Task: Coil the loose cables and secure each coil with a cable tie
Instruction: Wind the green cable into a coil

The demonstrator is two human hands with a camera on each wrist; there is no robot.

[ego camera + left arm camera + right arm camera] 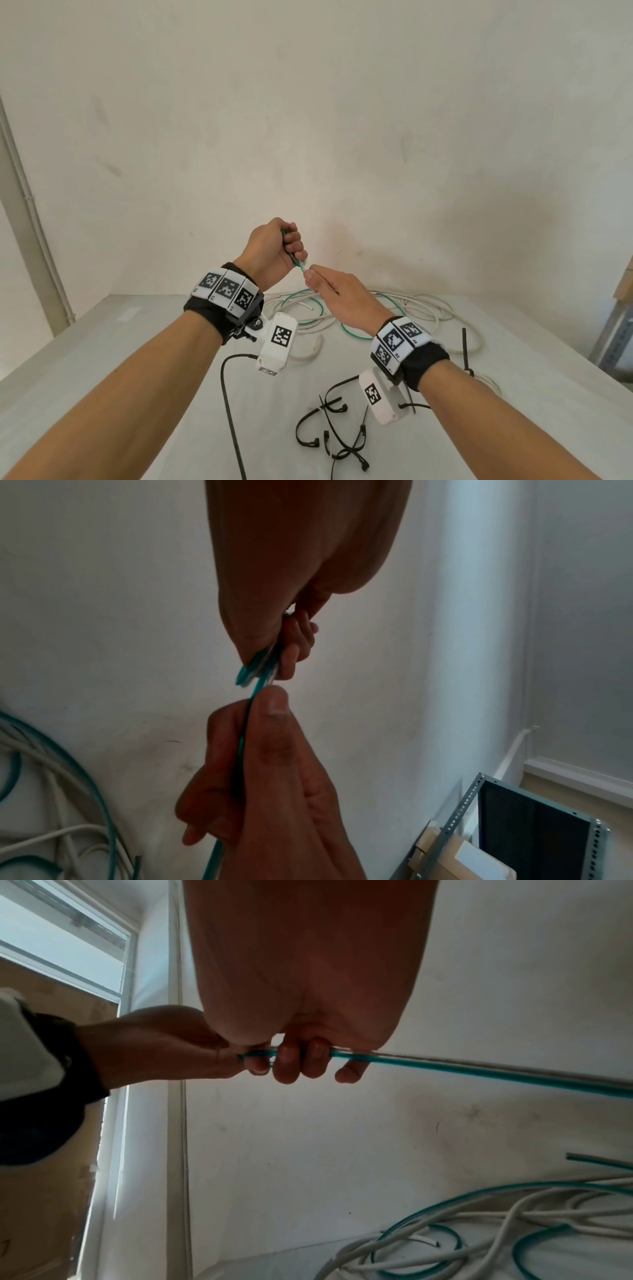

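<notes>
Cable ties (337,433) before cables (404,310) on table (137,342)

- Bare workroom or storeroom: plain scuffed off-white plaster wall (308,120).
- Grey perforated-metal shelving rack (534,829) beside the pale grey worktable (102,342).
- White-framed window (68,942).

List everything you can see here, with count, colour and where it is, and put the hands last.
Green cable: one, green, part gathered in the left hand, the rest trailing onto the table.
White cables: several, white, tangled at the table's far side.
Cable ties: several, black, loose on the near table; exact count unclear.
Table: one, pale grey, against the wall.
Metal rack: one, grey, right of the table.
Left hand: raised, grips green loops.
Right hand: fingers pinch the green strand just below.
</notes>
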